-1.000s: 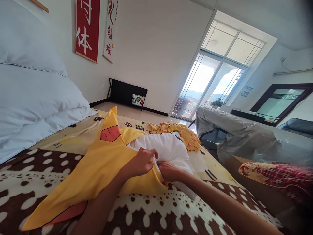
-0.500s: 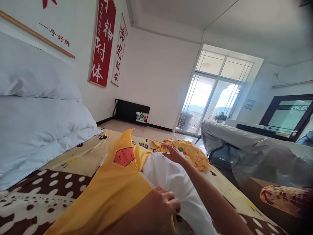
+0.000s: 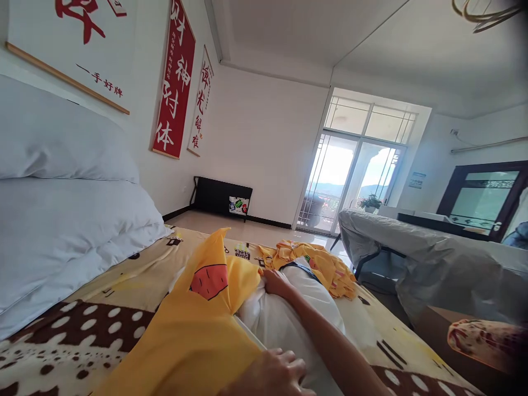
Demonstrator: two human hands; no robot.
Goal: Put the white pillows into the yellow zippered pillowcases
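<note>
A yellow cover (image 3: 185, 330) with a red printed patch lies across the patterned bed, its far corner standing up in a point. A white pillow-like piece (image 3: 305, 313) sticks out of its right side. My right hand (image 3: 277, 283) is closed on the far edge of the cover's opening, over the white piece. At the bottom of the view my left hand (image 3: 276, 374) has its fingers curled over the near edge of the yellow cover, beside the white piece. A crumpled yellow cloth (image 3: 330, 269) lies just beyond the white piece.
White pillows (image 3: 74, 236) are stacked at the left. A plastic-covered table (image 3: 445, 253) stands at the right, with a cardboard box (image 3: 437, 324) below it. A black folded frame (image 3: 218, 198) leans by the far wall.
My right hand has moved left and down from above the white piece, closing on the cover's edge. My left hand sits slightly lower, and the whole view has shifted a little.
</note>
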